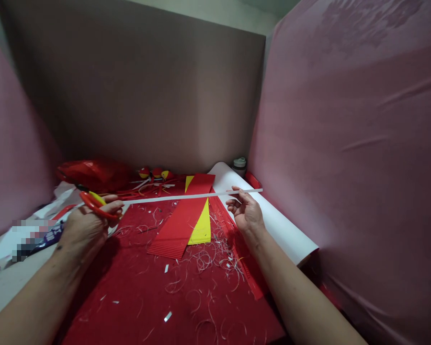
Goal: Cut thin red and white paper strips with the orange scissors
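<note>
My left hand (89, 223) is closed around scissors with red and yellow handles (93, 203); their blades are mostly hidden. A long narrow white strip (179, 197) stretches nearly level between my hands, its left end at the fingers of my left hand. Toward its other end, my right hand (246, 211) pinches the strip between thumb and fingers, with a short length sticking out to the right. Below the strip lies a fanned stack of red sheets (179, 225), with yellow pieces (201, 227) beside it on the dark red cloth (129, 297).
Cut threads (208, 261) and white scraps litter the cloth. A large white roll (273, 220) lies at the right by a lidded cup (240, 165). Behind are a red plastic bag (96, 173) and small red-yellow balls (157, 173). Pink fabric (355, 143) hangs on the right.
</note>
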A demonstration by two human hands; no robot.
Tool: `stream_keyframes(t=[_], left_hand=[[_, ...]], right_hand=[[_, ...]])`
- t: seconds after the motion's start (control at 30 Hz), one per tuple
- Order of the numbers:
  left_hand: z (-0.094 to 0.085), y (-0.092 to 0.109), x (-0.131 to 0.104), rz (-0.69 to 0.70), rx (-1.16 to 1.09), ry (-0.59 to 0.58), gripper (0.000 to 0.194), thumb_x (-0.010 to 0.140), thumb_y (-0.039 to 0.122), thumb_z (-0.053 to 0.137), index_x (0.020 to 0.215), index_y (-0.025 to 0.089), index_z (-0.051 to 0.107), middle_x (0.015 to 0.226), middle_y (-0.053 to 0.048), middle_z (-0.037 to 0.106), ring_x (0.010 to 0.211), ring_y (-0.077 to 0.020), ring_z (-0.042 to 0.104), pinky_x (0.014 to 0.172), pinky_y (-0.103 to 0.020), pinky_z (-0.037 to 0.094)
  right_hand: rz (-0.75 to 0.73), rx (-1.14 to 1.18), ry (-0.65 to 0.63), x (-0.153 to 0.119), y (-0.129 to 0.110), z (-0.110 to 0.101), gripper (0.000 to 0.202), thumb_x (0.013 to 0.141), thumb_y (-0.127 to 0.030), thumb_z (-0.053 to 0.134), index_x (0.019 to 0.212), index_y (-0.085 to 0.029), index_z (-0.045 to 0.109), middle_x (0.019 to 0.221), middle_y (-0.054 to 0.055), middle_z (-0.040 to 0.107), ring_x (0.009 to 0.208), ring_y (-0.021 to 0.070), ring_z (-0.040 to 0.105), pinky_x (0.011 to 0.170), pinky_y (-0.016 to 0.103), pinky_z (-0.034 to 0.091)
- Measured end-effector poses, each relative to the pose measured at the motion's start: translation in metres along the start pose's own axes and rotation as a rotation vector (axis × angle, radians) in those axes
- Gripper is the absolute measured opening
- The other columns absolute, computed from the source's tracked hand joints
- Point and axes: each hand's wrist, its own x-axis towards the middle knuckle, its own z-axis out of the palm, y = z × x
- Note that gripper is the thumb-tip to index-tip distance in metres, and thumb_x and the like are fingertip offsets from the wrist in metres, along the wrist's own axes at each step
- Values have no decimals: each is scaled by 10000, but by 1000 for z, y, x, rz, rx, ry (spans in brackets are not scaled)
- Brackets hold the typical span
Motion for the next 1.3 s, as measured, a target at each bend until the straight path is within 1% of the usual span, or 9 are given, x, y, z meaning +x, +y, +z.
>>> stream_keyframes(t=[0.13,0.33,0.5,0.6,0.7,0.9,1.0,1.13,1.3], left_hand=[[-1,1,-2,23,-23,-3,389,410,140,746,775,130,614,589,21,568,522,-95,522,426,-164,404],[-1,2,-4,68,-71,28,355,423,138,753,750,126,616,574,27,551,517,-96,518,421,-167,392],[-1,1,-2,104,-86,20,328,443,121,749,738,117,607,577,29,552,504,-92,518,398,-168,365],[-2,1,-2,101,-99,39,335,442,109,743,743,113,596,548,37,541,478,-92,512,391,-178,353],[-1,1,-4,108,-89,37,319,480,156,721,769,112,593,529,38,527,455,-94,501,381,-186,326],[1,2,-8,135,-91,29,326,494,171,698,798,115,593,559,34,540,470,-90,510,405,-190,329],[1,3,-8,151,-88,41,330,500,176,697,806,124,584,575,40,534,480,-85,508,423,-192,349],[1,2,-6,179,-82,36,336,507,185,704,815,131,581,625,26,556,507,-88,516,426,-194,352],[1,1,-7,181,-103,29,328,524,177,705,825,132,583,631,19,566,512,-89,525,436,-193,357]], right_hand=[[-7,8,11,0,0,-1,131,770,-177,511,815,-144,630,685,31,693,451,101,580,395,194,420],[-18,30,0,1,0,-2,137,790,-210,510,839,-164,629,667,13,682,464,101,580,412,197,426],[0,26,17,1,-1,-3,180,819,-184,451,853,-154,626,693,30,694,464,107,588,417,205,427],[13,36,30,0,-1,-4,179,817,-185,449,831,-157,625,655,24,685,460,108,586,418,205,427],[0,45,32,0,-2,-5,166,809,-198,463,824,-157,623,656,30,689,459,113,585,432,218,437],[-6,40,47,-1,-4,-6,183,813,-203,442,826,-158,618,638,36,688,454,127,592,426,229,430],[1,46,48,-1,-4,-6,199,818,-203,425,824,-159,619,634,31,687,459,129,597,434,234,433],[-2,30,57,-1,-4,-5,178,806,-218,455,827,-163,623,647,30,689,464,125,593,437,234,431],[-2,40,59,-2,-5,-4,195,818,-205,426,850,-166,615,628,28,683,458,130,591,439,236,429]])
